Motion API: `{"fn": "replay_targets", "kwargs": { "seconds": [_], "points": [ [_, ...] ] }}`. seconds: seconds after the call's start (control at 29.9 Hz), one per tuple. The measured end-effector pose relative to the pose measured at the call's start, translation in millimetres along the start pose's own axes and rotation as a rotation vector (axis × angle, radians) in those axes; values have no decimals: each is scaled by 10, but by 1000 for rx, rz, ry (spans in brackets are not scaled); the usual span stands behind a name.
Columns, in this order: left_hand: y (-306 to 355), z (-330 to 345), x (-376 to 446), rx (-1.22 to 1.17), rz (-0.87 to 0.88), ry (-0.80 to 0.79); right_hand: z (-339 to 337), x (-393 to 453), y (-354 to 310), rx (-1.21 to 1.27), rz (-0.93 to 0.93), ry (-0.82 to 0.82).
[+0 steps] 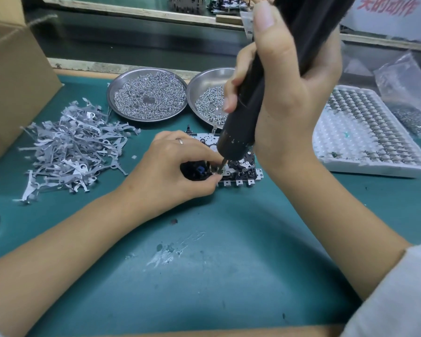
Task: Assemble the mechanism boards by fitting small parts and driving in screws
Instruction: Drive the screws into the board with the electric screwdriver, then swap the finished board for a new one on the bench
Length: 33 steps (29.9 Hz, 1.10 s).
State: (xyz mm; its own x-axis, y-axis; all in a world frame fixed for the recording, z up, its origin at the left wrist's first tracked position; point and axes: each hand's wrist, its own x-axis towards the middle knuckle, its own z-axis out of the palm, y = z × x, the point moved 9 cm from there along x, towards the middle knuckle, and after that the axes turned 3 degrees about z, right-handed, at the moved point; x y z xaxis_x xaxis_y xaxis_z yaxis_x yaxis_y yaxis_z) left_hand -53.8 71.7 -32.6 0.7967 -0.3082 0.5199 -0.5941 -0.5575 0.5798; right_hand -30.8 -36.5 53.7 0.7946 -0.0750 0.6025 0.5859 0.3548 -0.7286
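Screw-driving step on the mechanism board (238, 177), which lies on the green mat just in front of the two screw dishes.
Right hand (289, 93) wraps the electric screwdriver (243, 125), bit down on the board; left hand (178, 166) pinches at the bit tip, steadying. Next likely: drive straight down, then release.

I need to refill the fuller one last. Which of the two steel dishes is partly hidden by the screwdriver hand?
The right-hand steel dish, holding the sparser screws: the right hand and screwdriver cover its right side. The left dish is in full view.
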Motion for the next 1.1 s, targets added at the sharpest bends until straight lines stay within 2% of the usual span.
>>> {"fn": "replay_targets", "kwargs": {
  "seconds": [0.13,0.3,0.6,0.7,0.8,0.83,0.87,0.9,1.04,1.1],
  "points": [
    [-54,2,-9,7,-25,-3,-68,68,-64,-5,-60,3],
    [-42,7,-17,34,-21,-3,-118,64,125,-85,66,61],
    [-31,-3,-22,54,-33,4,-195,25,141,-91,141,33],
    [-15,-3,-14,46,-30,-22,-326,-57,95,-230,56,27],
    [-22,-48,2,-20,-48,12,-707,-252,-89,-389,-144,292],
    [-40,-90,4,-51,-61,57,-754,-341,-136,-447,-199,309],
    [-73,-145,4,-79,-84,115,-724,-420,-137,-517,-223,256],
    [-121,-210,-1,-99,-113,182,-612,-485,-92,-604,-226,134],
    [-309,-442,-61,-122,-183,412,170,-906,459,-1163,-202,-620],
    [-361,-486,-82,-128,-200,456,309,-1035,703,-1422,-177,-806]
  ]
}}
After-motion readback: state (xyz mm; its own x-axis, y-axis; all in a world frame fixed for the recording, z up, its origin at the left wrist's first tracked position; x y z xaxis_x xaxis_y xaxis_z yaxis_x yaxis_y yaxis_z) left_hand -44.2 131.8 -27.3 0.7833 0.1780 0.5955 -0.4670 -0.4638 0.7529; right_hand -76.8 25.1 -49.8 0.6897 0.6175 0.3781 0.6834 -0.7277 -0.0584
